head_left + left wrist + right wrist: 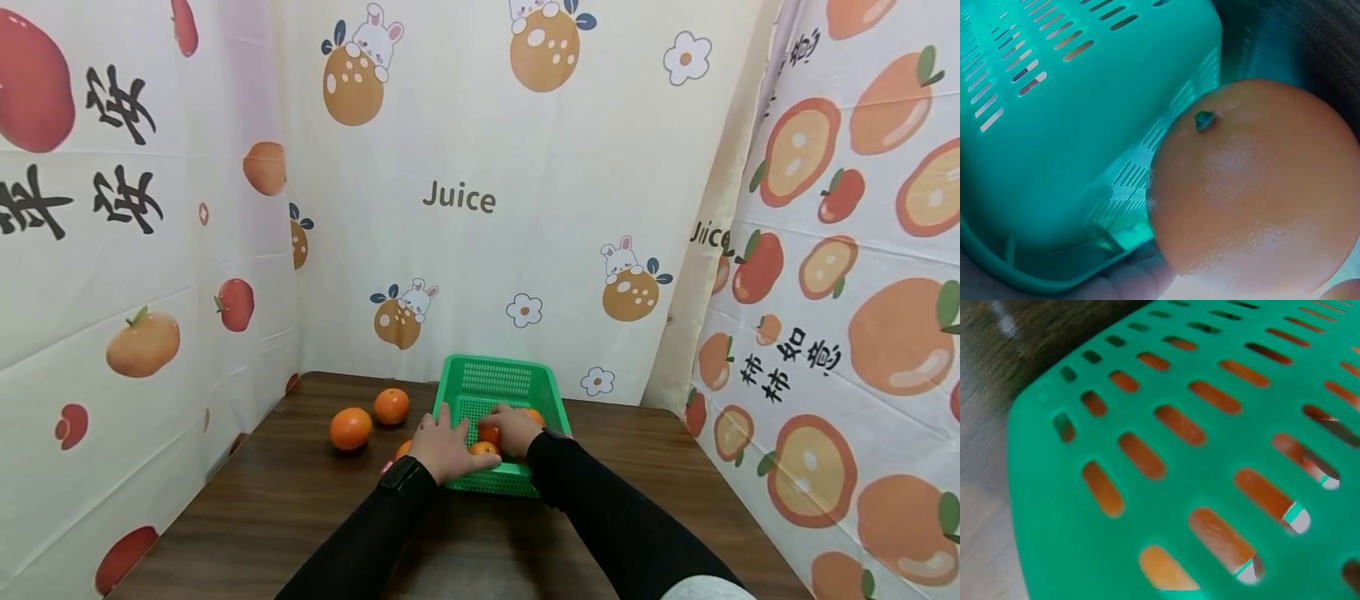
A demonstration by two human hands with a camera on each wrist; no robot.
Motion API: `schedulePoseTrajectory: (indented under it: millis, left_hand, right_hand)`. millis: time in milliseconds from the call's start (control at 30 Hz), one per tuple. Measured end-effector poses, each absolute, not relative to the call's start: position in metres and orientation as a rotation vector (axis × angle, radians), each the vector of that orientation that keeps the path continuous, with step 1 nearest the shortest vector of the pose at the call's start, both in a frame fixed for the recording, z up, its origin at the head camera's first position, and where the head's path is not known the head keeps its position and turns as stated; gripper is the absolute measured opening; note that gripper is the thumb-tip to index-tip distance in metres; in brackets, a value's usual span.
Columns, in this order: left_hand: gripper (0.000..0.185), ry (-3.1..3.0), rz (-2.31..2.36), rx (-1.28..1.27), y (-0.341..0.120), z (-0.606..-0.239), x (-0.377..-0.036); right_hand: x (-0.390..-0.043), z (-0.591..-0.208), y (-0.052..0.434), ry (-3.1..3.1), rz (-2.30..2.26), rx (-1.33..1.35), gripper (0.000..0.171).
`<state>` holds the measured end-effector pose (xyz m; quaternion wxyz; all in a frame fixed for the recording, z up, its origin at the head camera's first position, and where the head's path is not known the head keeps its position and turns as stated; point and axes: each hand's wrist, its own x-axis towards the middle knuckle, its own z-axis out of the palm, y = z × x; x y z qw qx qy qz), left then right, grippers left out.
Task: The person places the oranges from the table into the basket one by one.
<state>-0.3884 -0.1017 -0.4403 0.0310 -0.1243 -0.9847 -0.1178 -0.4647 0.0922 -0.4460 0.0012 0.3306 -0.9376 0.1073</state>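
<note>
A green plastic basket [495, 367] with slotted walls holds several mandarins, one of them [483, 448] near its front wall. My right hand [517, 429] reaches inside over the right rim, its fingers bent over a mandarin [491, 434]. At the basket's front left corner, my left hand [441, 448] spreads its fingers over the rim, thumb pointing right. Another mandarin [402, 450] lies outside the basket, partly hidden by that hand. In the left wrist view, a large close mandarin [1254, 187] with a small green stem end overlaps the basket [1085, 156], and fingers [1132, 281] show under the rim.
Two more mandarins, one nearer [351, 428] and one farther back [392, 407], lie on the dark wooden table [300, 467] left of the basket. Fruit-printed cloths hang behind the table and on both sides. The right wrist view is filled by the slotted basket wall [1210, 462].
</note>
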Motion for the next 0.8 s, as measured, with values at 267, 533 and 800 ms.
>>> schedulePoseTrajectory:
  millis: [267,533,800]
  left_hand:
    - [0.102,-3.031,-0.422,-0.376,-0.101,-0.44,-0.39]
    - [0.106,-3.043,-0.429,-0.375,-0.098,-0.444,-0.385]
    - [0.107,-3.033,-0.384,-0.358,-0.098,-0.445,-0.392]
  right_hand:
    - [-0.456,-0.438,0.093,-2.908,0.31,1.093,0.033]
    - [-0.448,-0.439,0.104,-2.948,0.251,1.069,0.039]
    - [-0.434,-0.421,0.123,-2.963,0.382,0.941,0.064]
